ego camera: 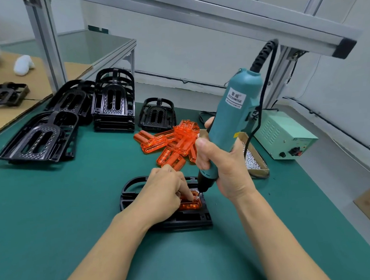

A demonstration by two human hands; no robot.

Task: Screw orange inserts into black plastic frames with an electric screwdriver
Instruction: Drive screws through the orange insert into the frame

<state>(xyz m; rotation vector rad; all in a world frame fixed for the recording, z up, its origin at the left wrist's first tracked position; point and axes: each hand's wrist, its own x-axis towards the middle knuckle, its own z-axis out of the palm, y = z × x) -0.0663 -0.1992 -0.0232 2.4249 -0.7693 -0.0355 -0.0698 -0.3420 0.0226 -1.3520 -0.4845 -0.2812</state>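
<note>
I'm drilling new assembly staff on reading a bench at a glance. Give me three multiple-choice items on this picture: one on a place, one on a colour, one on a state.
1. Where is the loose pile of orange inserts?
A. behind the frame being worked on
B. on the cardboard
C. in the screw box

2. What colour is the electric screwdriver body?
A. yellow
B. teal
C. red

3. What is the right hand doing?
A. resting flat on the mat
B. gripping the screwdriver
C. picking up a screw

Answers: 1 A, the pile lies on the green mat beyond the black frame. 2 B, its casing is teal. 3 B, fingers wrap the tool while the left hand steadies the seated insert.
</note>
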